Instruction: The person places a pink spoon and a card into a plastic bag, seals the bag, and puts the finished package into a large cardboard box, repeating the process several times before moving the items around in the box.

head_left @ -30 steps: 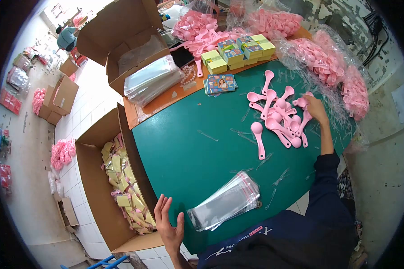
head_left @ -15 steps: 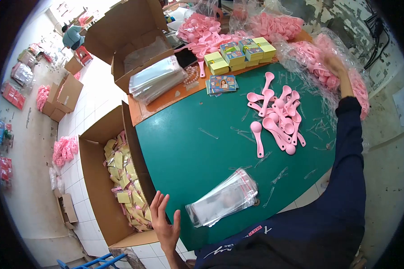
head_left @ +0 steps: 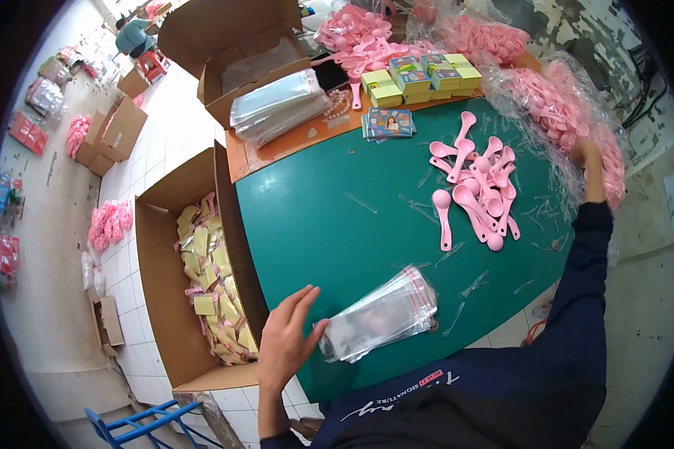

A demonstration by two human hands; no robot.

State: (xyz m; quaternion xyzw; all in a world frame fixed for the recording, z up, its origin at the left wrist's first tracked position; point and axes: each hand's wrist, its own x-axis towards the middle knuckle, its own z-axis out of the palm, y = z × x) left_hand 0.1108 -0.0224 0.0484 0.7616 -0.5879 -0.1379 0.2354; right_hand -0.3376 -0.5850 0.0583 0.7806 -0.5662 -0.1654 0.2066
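My left hand (head_left: pixel 288 337) is raised by the table's left edge, fingers stretched out and holding nothing. Just to its right lies a fanned stack of clear plastic bags (head_left: pixel 382 318), its corner close to my thumb. At the far right, my right hand (head_left: pixel 586 152) reaches down at a large clear bag of pink plastic scoops (head_left: pixel 548 106). Its fingers are hidden from this angle. Between the hands, a loose pile of pink measuring spoons (head_left: pixel 478 183) is spread on the green table (head_left: pixel 314 217).
An open carton (head_left: pixel 157 277) on the left holds many packed yellow-and-pink packets. At the back stand stacked card bundles (head_left: pixel 423 78), a thick pile of clear bags (head_left: pixel 277 108) and another open box (head_left: pixel 225 45). A person (head_left: pixel 133 37) sits far off. A blue metal frame (head_left: pixel 142 426) is at lower left.
My left hand has moved up and right, nearer the stack of clear bags. My right hand has come down along the bag of scoops toward me. The whole view has shifted slightly.
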